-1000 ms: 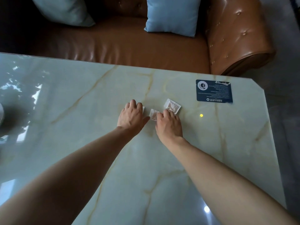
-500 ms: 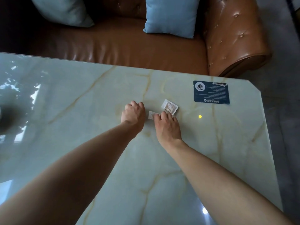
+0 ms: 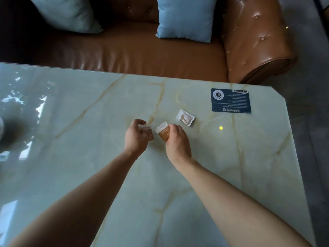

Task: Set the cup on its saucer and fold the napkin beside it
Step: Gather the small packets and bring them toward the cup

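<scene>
Head view, hands [image 3: 136,138] [image 3: 177,139] holding sachets [image 3: 163,132], print unreadable

My left hand [image 3: 136,138] and right hand [image 3: 176,139] each hold a packet over the table [image 3: 71,139]; a third packet [image 3: 185,117] lies at one o'clock, a card [image 3: 231,101] beyond it.

head view, looking steeply down, close over marble table [image 3: 231,166]
</scene>
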The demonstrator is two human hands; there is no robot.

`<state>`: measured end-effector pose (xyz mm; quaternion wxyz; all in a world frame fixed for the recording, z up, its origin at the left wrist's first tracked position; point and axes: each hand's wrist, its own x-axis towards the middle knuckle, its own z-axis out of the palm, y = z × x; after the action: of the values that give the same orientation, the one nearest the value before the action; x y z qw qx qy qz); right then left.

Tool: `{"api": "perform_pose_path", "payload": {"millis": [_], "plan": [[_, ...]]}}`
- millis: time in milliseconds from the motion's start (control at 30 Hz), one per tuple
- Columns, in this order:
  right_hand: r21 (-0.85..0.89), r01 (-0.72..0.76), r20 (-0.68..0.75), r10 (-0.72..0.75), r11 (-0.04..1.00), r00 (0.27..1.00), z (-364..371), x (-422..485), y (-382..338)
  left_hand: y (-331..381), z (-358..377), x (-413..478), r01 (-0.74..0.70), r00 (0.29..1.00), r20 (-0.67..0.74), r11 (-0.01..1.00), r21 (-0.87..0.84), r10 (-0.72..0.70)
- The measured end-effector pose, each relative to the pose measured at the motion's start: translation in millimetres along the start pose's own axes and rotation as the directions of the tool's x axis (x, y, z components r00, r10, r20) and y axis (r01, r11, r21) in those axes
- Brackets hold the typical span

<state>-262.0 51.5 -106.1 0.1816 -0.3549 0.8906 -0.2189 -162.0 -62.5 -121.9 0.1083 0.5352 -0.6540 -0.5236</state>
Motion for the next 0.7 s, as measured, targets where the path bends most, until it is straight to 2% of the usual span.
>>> {"api": "perform_pose_path", "payload": {"millis": [100,267,333,467,533,600,633,700], "plan": [[0.250,-0.065,-0.016,0.072,0.966,0.997,6.1,-5.2,-9.9,-2.0,0.3,-8.9,0.112,0.992,0.081,0.962,-0.250,-0.095],[0.310,-0.113,-0.029,0.128,0.944,0.991,13.5,-8.0,-13.2,-4.0,1.1,-15.7,0.256,0.958,0.254,0.788,-0.560,-0.130],[0.309,-0.104,-0.023,0.117,0.945,0.993,15.1,-8.5,-11.1,-5.2,2.2,-15.0,0.260,0.957,0.262,0.778,-0.572,-0.127],[0.276,-0.046,-0.003,0.049,0.960,0.999,12.1,-7.1,-4.9,-9.1,4.8,-11.4,0.227,0.962,0.251,0.839,-0.494,-0.112],[0.155,0.006,-0.099,0.010,0.988,0.995,5.1,-1.4,4.2,-9.2,3.6,-10.3,0.203,0.969,0.222,0.867,-0.456,-0.110],[-0.013,-0.017,-0.217,0.014,1.000,0.976,-6.5,12.5,18.0,-10.1,-0.2,-9.1,0.194,0.972,0.205,0.876,-0.441,-0.112],[-0.073,-0.051,-0.242,0.032,0.996,0.970,-12.9,20.9,25.4,-10.9,-3.5,-8.9,0.196,0.973,0.200,0.878,-0.437,-0.117],[-0.107,-0.095,-0.188,0.073,0.990,0.979,-23.2,37.0,37.9,-13.8,-12.0,-8.1,0.200,0.973,0.190,0.879,-0.432,-0.128]]}}
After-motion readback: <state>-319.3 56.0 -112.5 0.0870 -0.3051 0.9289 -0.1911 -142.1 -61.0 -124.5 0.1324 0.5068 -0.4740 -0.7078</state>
